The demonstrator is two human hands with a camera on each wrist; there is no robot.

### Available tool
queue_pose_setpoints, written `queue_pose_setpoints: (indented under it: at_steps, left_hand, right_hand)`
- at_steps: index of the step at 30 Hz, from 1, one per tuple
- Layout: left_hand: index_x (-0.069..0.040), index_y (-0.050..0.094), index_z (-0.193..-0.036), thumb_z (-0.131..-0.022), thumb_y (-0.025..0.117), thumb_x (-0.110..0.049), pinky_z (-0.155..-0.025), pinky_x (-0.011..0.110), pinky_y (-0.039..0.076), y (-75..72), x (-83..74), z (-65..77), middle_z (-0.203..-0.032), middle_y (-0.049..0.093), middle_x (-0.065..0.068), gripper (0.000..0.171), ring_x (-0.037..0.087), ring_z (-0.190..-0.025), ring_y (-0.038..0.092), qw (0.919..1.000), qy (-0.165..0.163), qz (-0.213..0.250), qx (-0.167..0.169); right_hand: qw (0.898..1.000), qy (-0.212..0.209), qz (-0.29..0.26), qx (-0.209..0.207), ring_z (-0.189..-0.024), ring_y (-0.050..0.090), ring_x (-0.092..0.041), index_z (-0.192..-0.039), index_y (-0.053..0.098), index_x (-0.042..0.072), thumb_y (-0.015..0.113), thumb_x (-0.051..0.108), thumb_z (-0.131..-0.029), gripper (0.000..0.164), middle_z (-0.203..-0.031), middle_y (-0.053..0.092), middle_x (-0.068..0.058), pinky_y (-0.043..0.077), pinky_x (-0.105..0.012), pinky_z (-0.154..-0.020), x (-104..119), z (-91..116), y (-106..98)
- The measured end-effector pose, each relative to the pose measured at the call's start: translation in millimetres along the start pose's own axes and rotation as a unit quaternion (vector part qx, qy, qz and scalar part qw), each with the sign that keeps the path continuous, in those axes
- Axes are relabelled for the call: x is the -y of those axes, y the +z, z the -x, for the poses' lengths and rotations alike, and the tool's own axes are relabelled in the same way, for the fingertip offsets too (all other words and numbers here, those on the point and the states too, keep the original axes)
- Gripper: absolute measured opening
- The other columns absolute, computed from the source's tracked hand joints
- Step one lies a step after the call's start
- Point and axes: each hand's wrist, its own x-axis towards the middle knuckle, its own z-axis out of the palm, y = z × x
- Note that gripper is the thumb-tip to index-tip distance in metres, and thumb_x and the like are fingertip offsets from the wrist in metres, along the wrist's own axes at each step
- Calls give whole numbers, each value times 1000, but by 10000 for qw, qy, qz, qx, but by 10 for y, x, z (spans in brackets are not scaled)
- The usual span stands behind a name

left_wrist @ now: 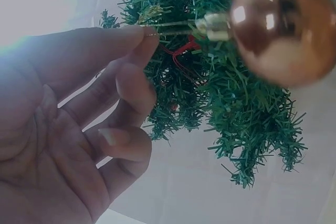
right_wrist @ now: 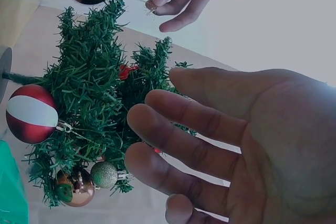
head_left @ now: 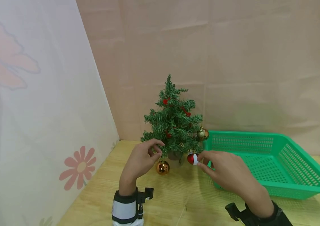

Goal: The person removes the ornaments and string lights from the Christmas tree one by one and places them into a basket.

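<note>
My left hand (head_left: 142, 158) pinches the gold hanging string of a shiny copper Christmas ball (head_left: 162, 167), which dangles in front of a small green Christmas tree (head_left: 173, 122). In the left wrist view the string (left_wrist: 176, 27) runs from thumb and fingertip to the ball's cap. My right hand (head_left: 229, 172) is beside the tree's lower right branches, fingers extended and holding nothing in the right wrist view. Close to its fingertips in the head view hangs a red and white ball (right_wrist: 32, 114). A glittery gold ball (right_wrist: 104, 174) and another copper ball (right_wrist: 75, 189) hang from the tree's right side.
A green plastic basket (head_left: 278, 187) stands on the wooden table (head_left: 174, 201) to the right, near the tree. Small red bows (head_left: 165, 101) decorate the branches. A beige cloth (head_left: 247, 62) hangs behind, and a flowered white cloth (head_left: 44, 110) borders the left.
</note>
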Motion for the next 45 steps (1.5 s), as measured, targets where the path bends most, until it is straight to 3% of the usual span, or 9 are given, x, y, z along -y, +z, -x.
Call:
queue_pose_setpoints:
  at_steps: [12,25,31,37,45]
  left_hand:
    - [-13,69,-116,-91,69,-4,-56,24,44,-24,7,1,-92,70,-1,26,11,-69,57,10000,24,-49,-22]
    - [-13,69,-117,-92,70,-7,-57,24,45,-7,-16,-38,-92,71,-2,26,9,-69,58,9995,280,-146,-12]
    - [-12,68,-118,-92,68,-5,-56,23,44,15,-52,-24,-93,70,-2,27,9,-67,57,9997,246,-61,70]
    - [-11,67,-120,-93,65,-4,-54,22,43,69,-129,-49,-93,71,-1,28,9,-65,57,9988,442,115,178]
    - [-12,63,-126,-93,67,-5,-53,21,42,119,-169,-73,-94,71,-1,35,8,-67,58,9981,555,258,12]
  right_hand:
    - [10000,-66,21,-52,-60,48,7,-102,70,36,71,38,-91,11,-79,63,23,36,-20,-50,13,-17,22]
    - [9996,-198,96,-199,-62,49,6,-101,70,36,71,38,-91,11,-79,62,24,36,-20,-51,35,-32,39]
    - [9998,-147,75,-103,-61,47,7,-101,70,36,69,41,-92,10,-80,61,25,34,-20,-50,43,-15,49]
    - [9997,-129,121,-181,-61,48,7,-101,70,37,70,40,-91,11,-81,63,23,35,-20,-50,46,-8,50]
    - [9994,-161,119,-298,-63,49,6,-101,70,37,71,39,-91,11,-82,63,22,36,-20,-51,61,-8,28]
